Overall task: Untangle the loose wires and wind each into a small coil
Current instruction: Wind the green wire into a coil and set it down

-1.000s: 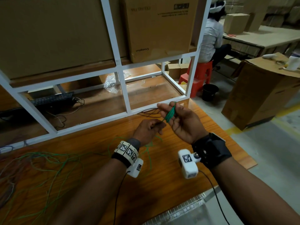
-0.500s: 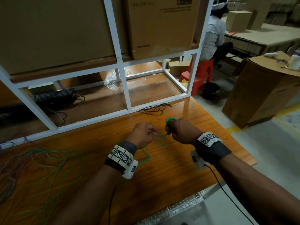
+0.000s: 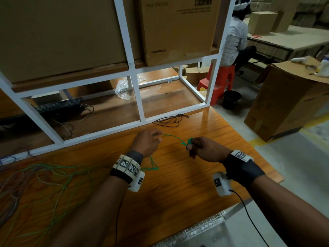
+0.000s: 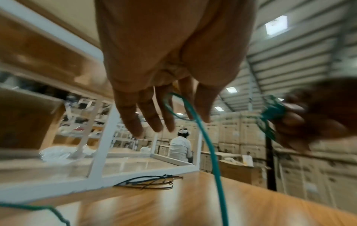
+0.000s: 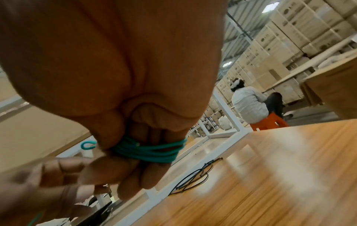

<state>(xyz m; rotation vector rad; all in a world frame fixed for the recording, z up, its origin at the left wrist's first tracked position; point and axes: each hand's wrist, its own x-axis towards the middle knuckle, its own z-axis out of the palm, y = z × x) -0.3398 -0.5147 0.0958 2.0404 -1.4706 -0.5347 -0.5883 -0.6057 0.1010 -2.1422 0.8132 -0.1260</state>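
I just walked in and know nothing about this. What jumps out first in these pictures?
A bright green wire stretched between two hands over an orange wooden table: the right hand grips a small green coil wound around its fingers, while the left hand holds the free strand. A loose tangle of wires sprawls on the table's left, and a small black wire bundle lies by the white frame.

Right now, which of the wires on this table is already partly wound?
The green wire gripped in the right hand; the black bundle and left-side tangle lie loose on the table.
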